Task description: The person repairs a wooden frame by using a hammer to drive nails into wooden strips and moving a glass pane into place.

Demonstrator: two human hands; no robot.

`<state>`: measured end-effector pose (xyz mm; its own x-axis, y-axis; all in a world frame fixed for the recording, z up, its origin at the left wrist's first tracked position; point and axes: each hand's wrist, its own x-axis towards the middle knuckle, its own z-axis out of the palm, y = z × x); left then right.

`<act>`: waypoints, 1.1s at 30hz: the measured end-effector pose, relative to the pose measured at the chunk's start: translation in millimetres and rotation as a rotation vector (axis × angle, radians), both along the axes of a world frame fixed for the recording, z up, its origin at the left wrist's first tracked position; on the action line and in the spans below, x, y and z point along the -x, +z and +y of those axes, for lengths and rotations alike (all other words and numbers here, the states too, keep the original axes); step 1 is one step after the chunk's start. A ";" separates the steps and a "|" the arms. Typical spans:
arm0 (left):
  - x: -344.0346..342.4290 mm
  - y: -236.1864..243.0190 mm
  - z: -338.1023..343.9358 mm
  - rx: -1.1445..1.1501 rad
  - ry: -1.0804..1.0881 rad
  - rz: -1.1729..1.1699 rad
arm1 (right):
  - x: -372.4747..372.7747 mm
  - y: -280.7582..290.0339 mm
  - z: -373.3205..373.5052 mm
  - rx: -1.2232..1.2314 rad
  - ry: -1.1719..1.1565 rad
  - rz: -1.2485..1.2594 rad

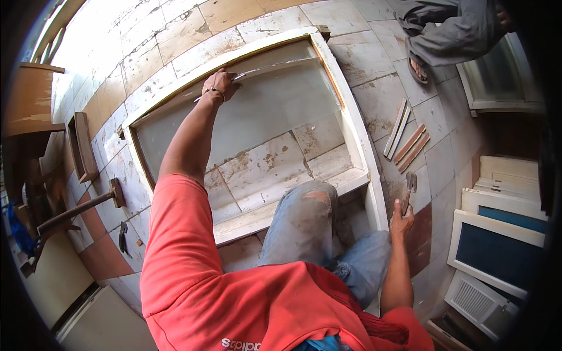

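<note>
A white-painted wooden window frame [228, 50] lies on the tiled floor before me, with a pane of frosted glass [269, 96] in its far part. My left hand [219, 85] is closed round a thin white wooden strip [281, 68], which slants across the glass near the far rail. Floor tiles show through the frame's near part. Low at my right side, my right hand [401, 221] grips a hammer [411, 182] by the handle, its head pointing away from me. My knee rests over the frame's near rail.
Several loose wooden strips [411, 147] lie right of the frame. A long-handled wooden tool [82, 207] and a small dark tool [123, 237] are at left. Framed panels [497, 243] lean at right. Another person's sandalled foot [418, 69] stands at far right.
</note>
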<state>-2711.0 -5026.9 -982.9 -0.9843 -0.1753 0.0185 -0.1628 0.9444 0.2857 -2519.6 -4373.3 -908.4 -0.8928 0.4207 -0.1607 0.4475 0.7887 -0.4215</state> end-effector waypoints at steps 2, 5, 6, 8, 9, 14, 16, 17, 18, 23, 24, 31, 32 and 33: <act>-3.3 10.5 10.9 0.048 0.016 -0.390 | -19.1 7.2 19.0 0.069 -0.115 -0.002; -37.4 10.0 23.2 0.024 -0.139 -0.125 | -23.9 25.5 12.1 0.179 -0.245 0.060; -45.6 20.2 32.1 -0.026 -0.131 -0.086 | -23.5 32.2 10.0 0.276 -0.317 0.088; -59.7 47.8 57.4 -0.055 -0.188 0.064 | -22.4 46.8 -2.2 0.383 -0.364 0.094; -63.2 71.7 77.7 -0.029 -0.271 0.089 | -21.1 57.0 -11.7 0.538 -0.370 0.085; -85.9 136.9 188.8 0.044 -0.549 0.016 | -20.2 91.4 -58.7 0.372 -0.033 0.277; -95.3 140.1 219.7 0.000 -0.675 0.082 | -16.0 116.8 -90.3 0.354 0.127 0.446; -99.9 142.6 237.8 0.015 -0.701 0.050 | -17.6 125.1 -94.5 0.305 0.275 0.608; -103.5 153.7 256.8 0.007 -0.741 0.019 | -21.0 128.1 -85.1 0.270 0.312 0.470; -106.4 177.6 355.8 -0.072 -0.929 0.139 | -30.9 126.5 -53.5 0.228 0.460 0.310; -106.7 179.1 367.5 -0.143 -0.914 0.195 | -35.4 136.9 -54.8 0.304 0.464 0.229; -148.8 187.1 448.4 -0.666 -0.650 0.237 | -54.3 103.5 8.0 0.054 0.217 0.407; -155.3 188.2 454.3 -0.729 -0.592 0.206 | -53.0 107.6 16.9 0.145 0.155 0.314; -160.5 186.0 456.7 -0.855 -0.562 0.237 | -49.2 101.2 24.8 0.114 0.156 0.322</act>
<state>-2550.5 -4570.2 -796.9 -0.9154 0.2605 0.3068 0.3838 0.3353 0.8604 -2470.3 -4348.5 -807.2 -0.9572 0.2713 0.1004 0.1561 0.7767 -0.6103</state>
